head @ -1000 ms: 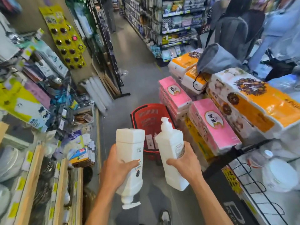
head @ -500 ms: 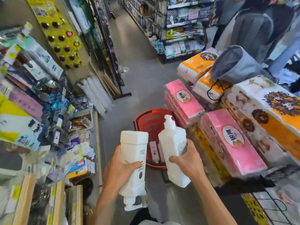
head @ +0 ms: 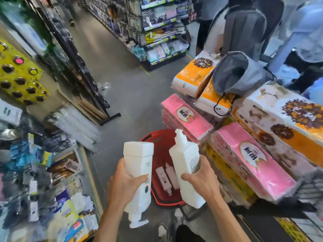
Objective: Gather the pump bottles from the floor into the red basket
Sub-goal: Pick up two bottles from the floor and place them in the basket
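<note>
My left hand grips a white pump bottle held upside down, its pump pointing at the floor. My right hand grips a second white pump bottle upright, pump at the top. Both bottles hang just above the red basket, which stands on the grey floor right in front of me. Two pale pump bottles lie on the basket's bottom.
Stacked pink and orange tissue packs crowd the basket's right side, with a grey bag on top. Shelves of packaged goods line the left. People stand at the back right. The aisle floor runs ahead.
I have moved closer to the basket, which now lies nearer below my hands. Both hands keep the same hold on their bottles.
</note>
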